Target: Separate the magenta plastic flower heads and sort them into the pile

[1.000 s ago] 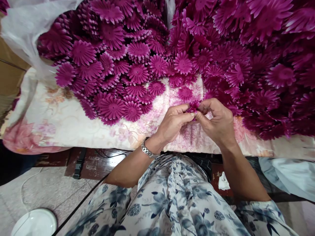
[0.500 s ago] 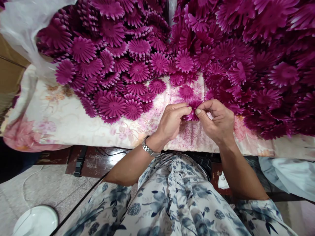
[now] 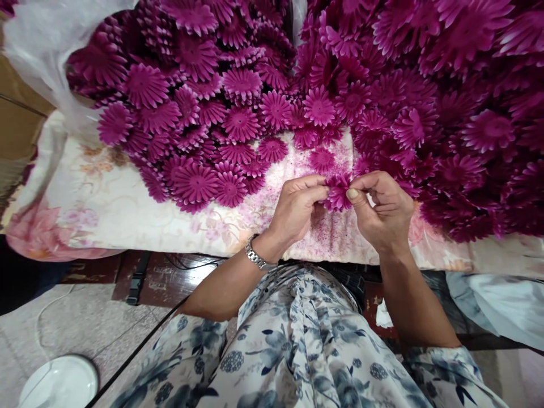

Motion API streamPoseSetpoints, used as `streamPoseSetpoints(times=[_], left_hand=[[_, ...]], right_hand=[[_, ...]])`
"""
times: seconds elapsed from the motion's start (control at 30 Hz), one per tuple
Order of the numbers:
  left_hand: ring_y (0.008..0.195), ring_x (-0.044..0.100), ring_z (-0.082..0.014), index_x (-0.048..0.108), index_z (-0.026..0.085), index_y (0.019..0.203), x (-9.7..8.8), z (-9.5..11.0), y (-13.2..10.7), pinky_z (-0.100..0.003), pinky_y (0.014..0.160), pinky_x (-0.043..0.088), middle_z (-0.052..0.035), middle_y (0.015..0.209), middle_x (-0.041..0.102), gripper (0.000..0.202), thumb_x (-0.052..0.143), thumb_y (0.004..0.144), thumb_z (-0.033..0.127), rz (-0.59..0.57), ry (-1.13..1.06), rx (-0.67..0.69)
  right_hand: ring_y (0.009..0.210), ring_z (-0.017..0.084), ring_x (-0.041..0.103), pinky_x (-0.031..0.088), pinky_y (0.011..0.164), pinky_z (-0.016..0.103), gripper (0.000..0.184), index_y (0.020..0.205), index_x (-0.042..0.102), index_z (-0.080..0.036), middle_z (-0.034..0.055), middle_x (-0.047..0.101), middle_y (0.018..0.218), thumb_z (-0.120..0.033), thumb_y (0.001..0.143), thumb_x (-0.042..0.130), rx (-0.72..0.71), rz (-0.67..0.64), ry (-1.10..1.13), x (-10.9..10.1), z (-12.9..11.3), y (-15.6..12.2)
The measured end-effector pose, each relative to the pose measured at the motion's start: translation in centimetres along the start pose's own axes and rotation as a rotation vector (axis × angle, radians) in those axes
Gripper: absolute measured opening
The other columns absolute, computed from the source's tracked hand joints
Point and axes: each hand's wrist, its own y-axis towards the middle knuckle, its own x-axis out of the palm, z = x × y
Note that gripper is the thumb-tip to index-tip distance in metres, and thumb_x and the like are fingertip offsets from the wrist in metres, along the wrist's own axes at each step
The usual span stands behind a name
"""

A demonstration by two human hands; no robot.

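Between my two hands is a small magenta artificial flower, held just above the cloth. My left hand pinches its left edge between thumb and fingers. On the opposite side, the thumb and forefinger of my right hand grip the petals. A single loose flower lies on the cloth just beyond my fingers. Flat stacked flower pieces are heaped at the left, and fluffier flowers form a large pile at the right, close to my right hand.
The floral padded cloth under everything carries magenta specks near my hands. Clear plastic sheeting stands at the back left. A white round object is on the floor at lower left. White fabric lies at the right.
My right hand has shifted slightly right, and more of the held flower shows between my hands. My left hand stays nearly in place, still pinching it.
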Motion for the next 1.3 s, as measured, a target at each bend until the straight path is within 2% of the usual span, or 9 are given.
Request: streamPoseSetpoints(times=[0.1, 0.33, 0.47, 0.67, 0.8, 0.9, 1.0, 1.17, 1.3], left_hand=[[0.046, 0.041, -0.0053, 0.067, 0.016, 0.062, 0.0, 0.0, 0.0, -0.022, 0.046, 0.029, 0.0049, 0.051, 0.054, 0.013, 0.058, 0.057, 0.008, 0.043, -0.004, -0.004], [0.061, 0.054, -0.0092, 0.071, 0.017, 0.081, 0.1, 0.4, -0.1, -0.023, 0.061, 0.042, 0.0009, 0.067, 0.064, 0.022, 0.061, 0.061, 0.016, -0.131, -0.119, -0.108], [0.062, 0.056, -0.0089, 0.071, 0.017, 0.075, 0.1, 0.2, 0.0, -0.022, 0.065, 0.044, 0.001, 0.066, 0.065, 0.015, 0.068, 0.061, 0.015, -0.169, -0.122, -0.101], [0.072, 0.06, -0.0092, 0.074, 0.02, 0.081, 0.0, -0.3, -0.1, -0.021, 0.071, 0.046, 0.0017, 0.077, 0.07, 0.022, 0.064, 0.065, 0.009, -0.003, 0.03, 0.09], [0.098, 0.061, -0.0138, 0.073, 0.023, 0.093, -0.1, -0.5, -0.2, -0.023, 0.083, 0.046, 0.0005, 0.104, 0.07, 0.033, 0.063, 0.067, 0.006, -0.057, 0.12, 0.181], [0.106, 0.058, -0.0145, 0.071, 0.024, 0.099, -0.1, -0.5, -0.2, -0.022, 0.086, 0.045, 0.0005, 0.109, 0.068, 0.041, 0.062, 0.066, 0.002, -0.07, 0.138, 0.242], [0.097, 0.058, -0.0119, 0.069, 0.023, 0.098, -0.1, -0.6, -0.2, -0.02, 0.081, 0.045, 0.001, 0.105, 0.067, 0.038, 0.063, 0.066, 0.004, -0.052, 0.146, 0.265], [0.062, 0.049, -0.0078, 0.062, 0.019, 0.075, -0.2, -0.8, -0.1, -0.021, 0.06, 0.04, 0.0036, 0.071, 0.057, 0.004, 0.065, 0.073, 0.018, -0.074, 0.192, 0.198], [0.058, 0.043, -0.0079, 0.057, 0.019, 0.069, -0.3, -0.8, -0.2, -0.022, 0.056, 0.036, 0.0041, 0.065, 0.05, 0.01, 0.066, 0.072, 0.021, -0.055, 0.286, 0.239]], right_hand=[[0.067, 0.013, 0.057, 0.045, 0.062, 0.028, 0.006, 0.078, 0.055, -0.021, -0.0005, 0.059, 0.072, -0.02, 0.084, 0.056, -0.09, 0.022, -0.03, 0.0, 0.2, 0.2], [0.076, 0.017, 0.059, 0.047, 0.07, 0.033, 0.007, 0.081, 0.056, -0.023, 0.0025, 0.064, 0.078, -0.018, 0.086, 0.052, -0.316, -0.001, -0.185, -0.1, 0.3, 0.7], [0.08, 0.017, 0.058, 0.047, 0.073, 0.034, 0.008, 0.084, 0.059, -0.023, 0.0033, 0.063, 0.083, -0.019, 0.086, 0.053, -0.34, -0.011, -0.22, 0.0, 0.2, 0.6], [0.067, 0.012, 0.052, 0.044, 0.063, 0.027, 0.012, 0.086, 0.058, -0.02, 0.0, 0.058, 0.075, -0.032, 0.085, 0.058, -0.033, 0.013, -0.072, 0.1, -0.4, 0.2], [0.056, 0.007, 0.045, 0.038, 0.052, 0.021, 0.022, 0.077, 0.055, -0.019, -0.0042, 0.052, 0.067, -0.038, 0.081, 0.063, 0.251, -0.128, 0.233, 0.6, -0.1, 0.1], [0.066, 0.008, 0.052, 0.042, 0.059, 0.021, 0.019, 0.074, 0.054, -0.018, -0.003, 0.055, 0.072, -0.032, 0.078, 0.067, 0.282, -0.095, 0.39, 1.0, 0.2, 0.0], [0.074, 0.009, 0.054, 0.044, 0.067, 0.022, 0.017, 0.073, 0.054, -0.018, -0.0022, 0.057, 0.079, -0.026, 0.076, 0.069, 0.244, -0.043, 0.42, 1.1, 0.2, -0.2], [0.064, 0.007, 0.051, 0.044, 0.062, 0.021, 0.023, 0.086, 0.056, -0.021, -0.0057, 0.054, 0.073, -0.025, 0.071, 0.073, 0.306, 0.045, 0.493, 1.1, -0.3, -0.4], [0.069, 0.008, 0.057, 0.049, 0.065, 0.023, 0.03, 0.098, 0.059, -0.022, -0.0036, 0.061, 0.08, -0.029, 0.072, 0.073, 0.409, -0.09, 0.704, 1.2, 0.1, -0.2]])
